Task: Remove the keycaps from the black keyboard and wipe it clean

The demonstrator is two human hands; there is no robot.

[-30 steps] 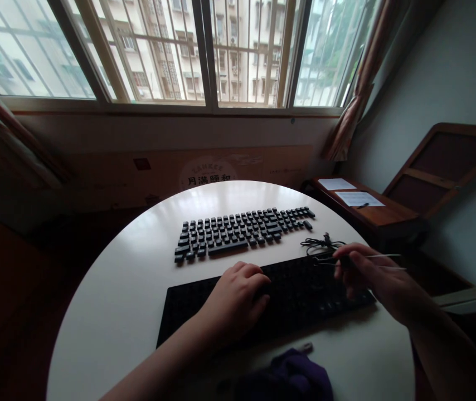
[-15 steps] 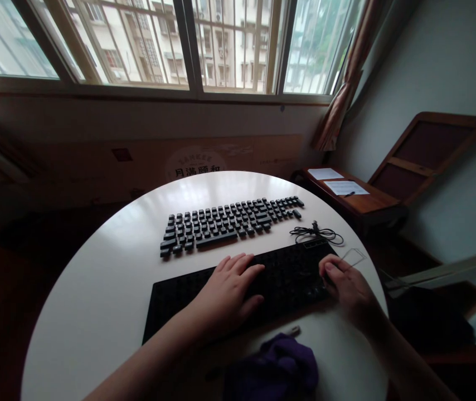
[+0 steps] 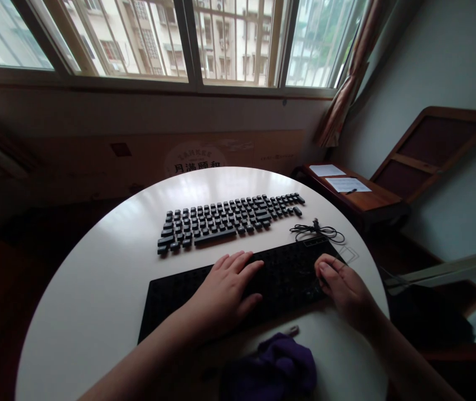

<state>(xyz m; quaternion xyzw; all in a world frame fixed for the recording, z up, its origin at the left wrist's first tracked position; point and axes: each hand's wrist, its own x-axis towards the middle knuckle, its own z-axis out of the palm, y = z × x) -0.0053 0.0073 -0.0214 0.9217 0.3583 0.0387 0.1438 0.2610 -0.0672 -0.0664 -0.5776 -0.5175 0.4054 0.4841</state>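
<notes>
A black keyboard base (image 3: 171, 303) without its keycaps lies near me on a round white table (image 3: 108, 278). My left hand (image 3: 223, 289) rests flat on its middle, fingers stretched out and holding nothing. My right hand (image 3: 342, 287) sits on the base's right end with fingers curled; a thin wire keycap puller (image 3: 350, 254) pokes out past them onto the table. The removed black keycaps (image 3: 225, 217) lie in ordered rows farther back. The keyboard's coiled cable (image 3: 317, 229) sits beside them on the right.
A purple cloth (image 3: 273, 370) lies at the table's near edge, with a small pale object (image 3: 292, 331) just behind it. To the right stands a low wooden side table (image 3: 372, 203) with papers (image 3: 346, 184). A barred window (image 3: 188, 39) and curtain (image 3: 346, 83) are behind.
My right hand came down from above the cable to the keyboard's right end, bringing the wire puller's loop to the table. My left hand's fingers spread flatter. The view shifted slightly right.
</notes>
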